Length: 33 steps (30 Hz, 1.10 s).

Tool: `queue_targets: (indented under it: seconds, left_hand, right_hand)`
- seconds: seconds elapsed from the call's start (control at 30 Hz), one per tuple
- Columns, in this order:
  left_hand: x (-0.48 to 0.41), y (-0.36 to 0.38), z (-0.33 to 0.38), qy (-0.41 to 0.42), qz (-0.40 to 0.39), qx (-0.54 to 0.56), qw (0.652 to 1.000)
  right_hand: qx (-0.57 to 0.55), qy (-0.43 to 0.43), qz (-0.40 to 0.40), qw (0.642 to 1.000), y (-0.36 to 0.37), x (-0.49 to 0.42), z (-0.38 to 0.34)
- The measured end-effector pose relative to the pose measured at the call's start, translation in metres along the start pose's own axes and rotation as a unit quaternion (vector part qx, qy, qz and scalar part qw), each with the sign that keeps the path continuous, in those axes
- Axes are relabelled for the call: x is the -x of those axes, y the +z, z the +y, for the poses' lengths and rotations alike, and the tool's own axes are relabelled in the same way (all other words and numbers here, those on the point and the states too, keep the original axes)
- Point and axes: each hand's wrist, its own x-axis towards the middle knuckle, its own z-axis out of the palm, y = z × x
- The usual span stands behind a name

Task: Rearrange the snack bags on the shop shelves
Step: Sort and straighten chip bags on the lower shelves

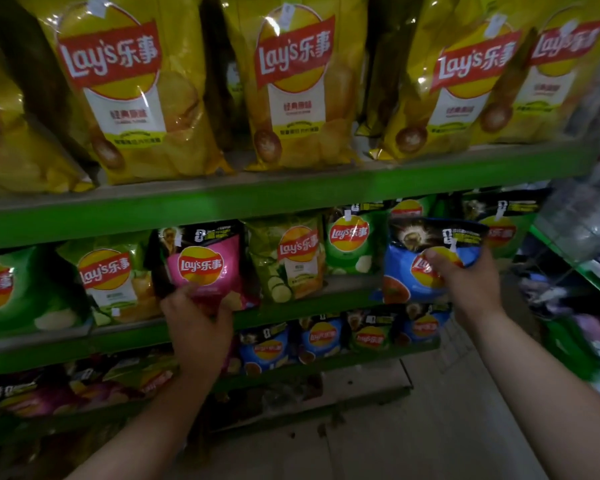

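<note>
A pink snack bag (207, 261) stands on the middle green shelf (291, 303). My left hand (196, 327) grips its lower edge from below. A blue snack bag (400, 271) with a black top hangs in front of the same shelf, further right. My right hand (465, 282) holds it by its upper right side, thumb across the logo. Green snack bags (349, 242) and a lime-green bag (290, 261) stand between the two held bags.
Large yellow bags (291, 81) fill the top shelf (291, 195). More green bags (108, 278) stand left of the pink one. Small blue bags (267, 348) sit on the lower shelf. A second rack (575, 258) juts in at the right. Grey floor (413, 427) lies below.
</note>
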Motion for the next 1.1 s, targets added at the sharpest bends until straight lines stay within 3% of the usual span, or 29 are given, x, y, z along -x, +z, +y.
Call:
queue_targets:
  seconds: [0.07, 0.13, 0.27, 0.33, 0.4, 0.5, 0.77, 0.93, 1.03, 1.1]
  left_hand:
    - [0.018, 0.015, -0.005, 0.028, -0.047, -0.065, 0.996]
    - [0.036, 0.034, -0.009, 0.036, -0.175, -0.119, 0.977]
    - [0.061, 0.091, -0.02, 0.091, -0.472, -0.251, 0.84]
    - [0.07, 0.121, -0.019, 0.091, -0.549, -0.273, 0.785]
    - [0.077, 0.15, -0.017, 0.055, -0.593, -0.261, 0.76]
    - [0.081, 0.193, -0.011, 0.032, -0.601, -0.286, 0.746]
    - [0.075, 0.289, 0.009, 0.163, -0.541, -0.391, 0.727]
    - [0.073, 0.338, 0.002, 0.125, -0.553, -0.437, 0.699]
    - [0.078, 0.348, -0.003, 0.215, -0.494, -0.54, 0.646]
    - [0.083, 0.352, -0.003, 0.271, -0.456, -0.565, 0.632]
  right_hand:
    - [-0.016, 0.013, -0.009, 1.0, -0.006, 0.003, 0.009]
    - [-0.028, 0.025, -0.018, 0.999, -0.012, 0.007, 0.022]
    - [0.009, 0.055, -0.021, 0.998, -0.029, 0.019, 0.055]
    - [0.03, 0.066, -0.029, 0.997, -0.036, 0.024, 0.075]
    - [0.031, 0.097, -0.038, 0.994, -0.044, 0.029, 0.097]
    - [0.016, 0.136, -0.03, 0.99, -0.056, 0.034, 0.129]
    - [0.008, 0.216, -0.031, 0.976, -0.082, 0.038, 0.212]
    - [0.002, 0.234, -0.021, 0.972, -0.089, 0.046, 0.249]
    - [-0.001, 0.241, -0.014, 0.97, -0.09, 0.046, 0.262]
    - [-0.001, 0.242, -0.013, 0.97, -0.091, 0.045, 0.266]
